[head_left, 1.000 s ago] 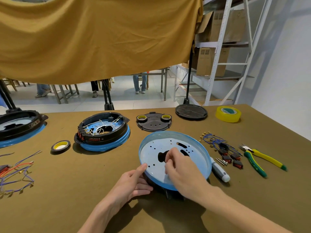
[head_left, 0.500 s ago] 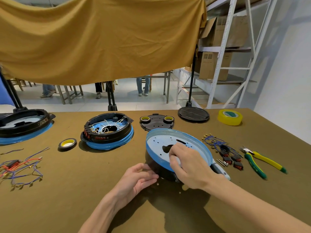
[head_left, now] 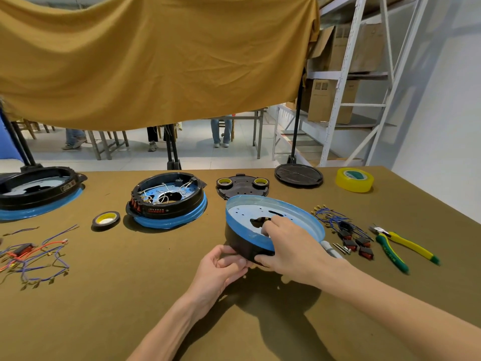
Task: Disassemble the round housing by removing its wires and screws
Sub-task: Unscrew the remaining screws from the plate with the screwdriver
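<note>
Housing (head_left: 242,225) tilted, two hands (head_left: 221,269) gripping

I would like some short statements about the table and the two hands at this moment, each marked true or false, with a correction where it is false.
1. The round housing in the hands is tilted, its near edge raised off the table. True.
2. The right hand holds the green and yellow pliers. False: the pliers lie untouched on the table, to the right.
3. The left hand grips the black lower rim of the housing. True.
4. The big yellow tape roll sits at the near left corner. False: it is at the far right.
5. A second housing with white wires inside rests to the left. True.
</note>
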### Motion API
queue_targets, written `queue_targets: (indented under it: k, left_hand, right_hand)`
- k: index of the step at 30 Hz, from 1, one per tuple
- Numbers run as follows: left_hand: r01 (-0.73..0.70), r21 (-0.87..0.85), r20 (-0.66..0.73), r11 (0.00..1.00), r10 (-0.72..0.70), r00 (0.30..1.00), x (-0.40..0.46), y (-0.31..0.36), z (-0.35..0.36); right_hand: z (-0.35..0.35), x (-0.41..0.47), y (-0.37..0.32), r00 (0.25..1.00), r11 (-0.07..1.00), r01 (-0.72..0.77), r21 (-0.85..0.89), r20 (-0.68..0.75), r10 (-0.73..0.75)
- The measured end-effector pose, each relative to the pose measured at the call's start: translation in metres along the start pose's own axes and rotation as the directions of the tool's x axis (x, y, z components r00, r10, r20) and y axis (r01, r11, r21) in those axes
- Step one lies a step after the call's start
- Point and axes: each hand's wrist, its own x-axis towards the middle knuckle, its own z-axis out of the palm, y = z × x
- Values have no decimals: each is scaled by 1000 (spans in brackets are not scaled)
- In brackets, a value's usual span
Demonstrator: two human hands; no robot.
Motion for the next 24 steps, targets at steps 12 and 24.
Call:
queue_targets:
  k: [12, 24]
  left_hand:
    - [-247, 603, -229, 759, 461, 857, -1, -5, -12]
    - [-349, 221, -42, 911, 366, 930, -2, 9, 16]
  right_hand:
    - [28, 0, 21, 991, 988, -51, 143, 127, 33]
    - [28, -8, -10, 970, 886, 157, 437, -239, -53]
